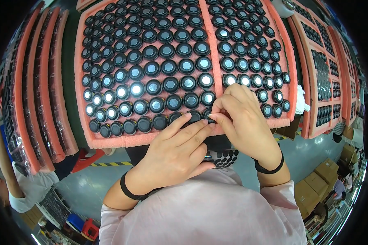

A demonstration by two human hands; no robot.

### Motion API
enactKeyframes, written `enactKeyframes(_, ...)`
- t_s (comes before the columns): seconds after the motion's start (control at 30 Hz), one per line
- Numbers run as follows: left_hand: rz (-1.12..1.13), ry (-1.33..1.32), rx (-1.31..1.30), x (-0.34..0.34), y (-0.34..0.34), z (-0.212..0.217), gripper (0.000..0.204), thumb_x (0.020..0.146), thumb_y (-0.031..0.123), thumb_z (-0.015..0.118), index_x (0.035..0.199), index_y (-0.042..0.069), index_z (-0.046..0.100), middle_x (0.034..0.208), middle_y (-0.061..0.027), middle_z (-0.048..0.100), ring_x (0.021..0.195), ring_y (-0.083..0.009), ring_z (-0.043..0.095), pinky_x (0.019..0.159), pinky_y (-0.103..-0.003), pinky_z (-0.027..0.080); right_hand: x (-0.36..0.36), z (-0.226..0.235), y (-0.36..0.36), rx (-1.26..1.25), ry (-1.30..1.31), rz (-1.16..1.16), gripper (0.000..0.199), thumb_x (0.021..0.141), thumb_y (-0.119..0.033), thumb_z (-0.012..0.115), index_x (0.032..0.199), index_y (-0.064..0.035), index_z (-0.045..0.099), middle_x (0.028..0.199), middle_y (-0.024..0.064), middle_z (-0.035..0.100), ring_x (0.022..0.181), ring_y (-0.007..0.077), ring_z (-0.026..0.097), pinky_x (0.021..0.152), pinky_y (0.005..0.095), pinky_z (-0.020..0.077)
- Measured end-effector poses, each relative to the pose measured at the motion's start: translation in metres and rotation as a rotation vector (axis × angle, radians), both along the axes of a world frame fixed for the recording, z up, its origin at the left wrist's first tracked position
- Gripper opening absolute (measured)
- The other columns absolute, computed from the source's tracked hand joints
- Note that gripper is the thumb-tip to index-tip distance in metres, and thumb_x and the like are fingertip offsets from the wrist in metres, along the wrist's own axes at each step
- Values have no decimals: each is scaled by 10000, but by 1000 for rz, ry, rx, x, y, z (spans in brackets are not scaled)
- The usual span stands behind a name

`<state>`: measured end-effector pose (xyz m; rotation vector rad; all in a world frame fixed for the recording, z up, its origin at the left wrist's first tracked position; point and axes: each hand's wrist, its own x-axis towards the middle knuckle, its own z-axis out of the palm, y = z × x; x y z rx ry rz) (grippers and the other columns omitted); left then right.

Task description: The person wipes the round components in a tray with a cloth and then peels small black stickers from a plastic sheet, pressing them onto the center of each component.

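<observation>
A pink foam tray holds many black round parts, like small speakers, in rows. Most have a shiny silver disc on top, while front-row ones such as this part have plain black tops. My left hand rests its fingertips on the front row. Between its thumb and fingers is a sheet of black round stickers, partly hidden by the hand. Closed in a pinch, my right hand is at a front-row part beside the left fingertips. Whatever lies between those fingertips is too small to make out.
Pink foam trays stand side by side on the left, with clear plastic along them. More filled trays lie to the right. Cardboard boxes sit at lower right; a red stool stands at lower left. Another person's arm shows at far left.
</observation>
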<state>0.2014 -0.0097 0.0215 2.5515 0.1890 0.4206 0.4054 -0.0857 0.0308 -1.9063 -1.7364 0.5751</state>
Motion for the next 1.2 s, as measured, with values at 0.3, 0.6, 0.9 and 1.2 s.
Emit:
enactKeyframes(0.3, 2, 3, -3, -2, -2, 0, 397, 779, 408, 826, 810, 63, 632, 1248, -137, 707, 1221, -304, 644, 1113, -519, 434, -4, -1, -1, 28, 5, -33, 172, 824, -24, 742, 930, -43, 608, 889, 80, 511, 847, 275, 527, 805, 392, 410)
enactKeyframes(0.6, 44, -106, -34, -4, 0, 3, 418, 767, 426, 834, 877, 57, 672, 1157, -134, 709, 1124, -298, 665, 1012, -490, 475, 17, 10, -23, 119, 278, 18, 248, 831, -72, 790, 1009, -45, 620, 966, 96, 596, 855, 259, 592, 754, 390, 460)
enactKeyframes(0.9, 90, -60, -13, -5, 3, 19, 468, 734, 422, 851, 996, 58, 715, 972, -68, 682, 914, -258, 653, 835, -452, 504, 21, 22, -62, 84, 182, 179, 423, 723, -207, 894, 1058, -63, 680, 1004, 96, 672, 849, 291, 632, 734, 385, 474)
enactKeyframes(1.2, 12, 18, 9, 14, -4, 28, 429, 695, 328, 864, 979, 51, 701, 796, -35, 636, 703, -219, 634, 702, -369, 505, 24, 34, -64, 84, 115, 216, 416, 705, -216, 894, 1029, -60, 686, 993, 82, 674, 848, 297, 626, 753, 398, 469)
